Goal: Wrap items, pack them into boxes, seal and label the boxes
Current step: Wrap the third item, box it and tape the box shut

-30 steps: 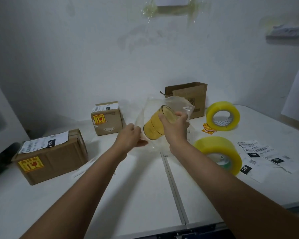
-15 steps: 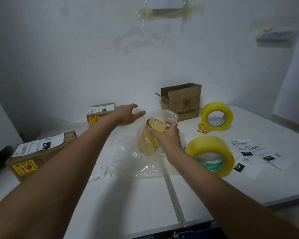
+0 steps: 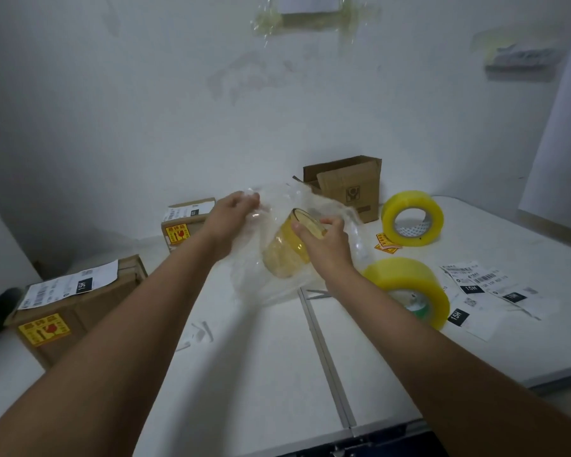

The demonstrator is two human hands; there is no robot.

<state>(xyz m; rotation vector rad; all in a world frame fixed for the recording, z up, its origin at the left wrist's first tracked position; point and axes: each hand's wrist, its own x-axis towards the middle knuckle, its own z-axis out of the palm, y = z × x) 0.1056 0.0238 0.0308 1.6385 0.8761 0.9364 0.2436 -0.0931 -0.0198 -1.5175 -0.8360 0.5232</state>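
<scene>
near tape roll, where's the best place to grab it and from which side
Take the near tape roll by its top arc, coming down from above, thumb on one flat face and fingers through the core. It stands on edge, tilted, with its open core facing the camera, so the rim is exposed. The right hand is closest, but it now holds the cup.

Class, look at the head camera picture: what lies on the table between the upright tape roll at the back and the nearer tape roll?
In the head view, small yellow-and-red stickers lie between the upright tape roll and the nearer tape roll.

White table (image 3: 261,374) carries boxes (image 3: 76,308), tape rolls (image 3: 409,291), labels (image 3: 495,291).
</scene>
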